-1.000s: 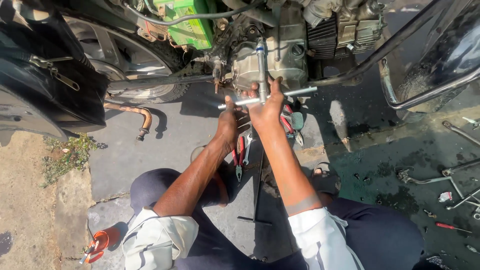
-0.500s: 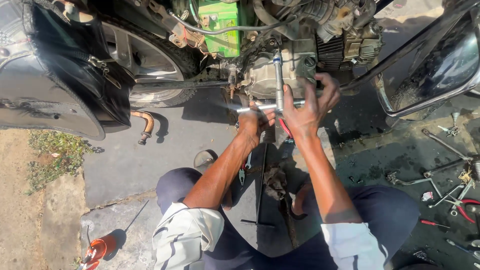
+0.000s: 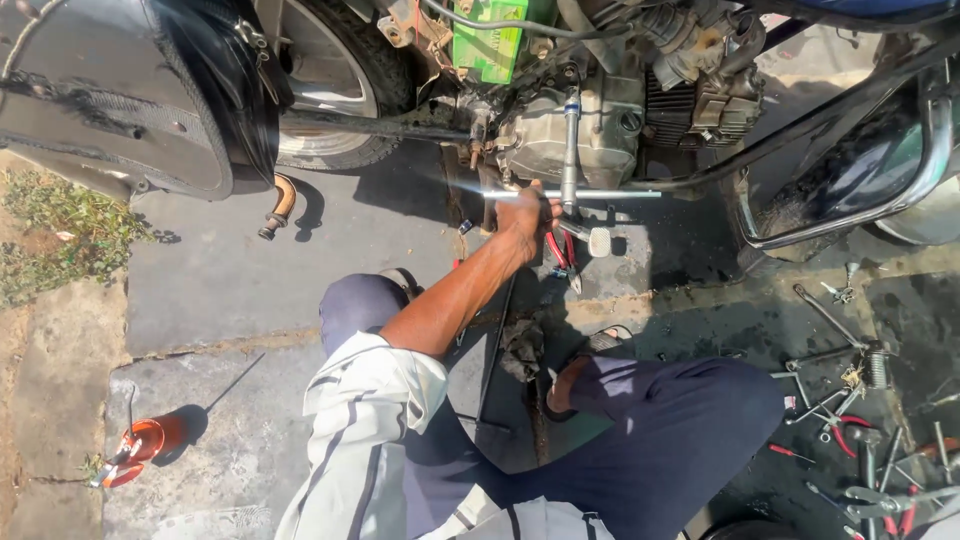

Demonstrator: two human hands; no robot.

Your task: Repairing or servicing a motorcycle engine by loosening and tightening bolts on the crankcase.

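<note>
My left hand (image 3: 524, 212) is closed around the left half of the crossbar of a metal T-handle wrench (image 3: 572, 170). The wrench's shaft runs up onto the grey engine case (image 3: 610, 135) of a motorcycle that stands in front of me. My left arm reaches forward from a white sleeve. My right hand is out of sight. Red-handled pliers (image 3: 560, 250) lie on the ground just below my left hand.
A green battery (image 3: 490, 45) sits above the engine, with the rear wheel (image 3: 330, 100) to its left. Several loose tools (image 3: 850, 400) lie on the oily ground at the right. An orange oil can (image 3: 140, 442) stands at the lower left. A dark seat cover (image 3: 120, 90) hangs at the upper left.
My right hand has let go of the wrench's crossbar and left the view. My left hand stays on the bar, which now lies level.
</note>
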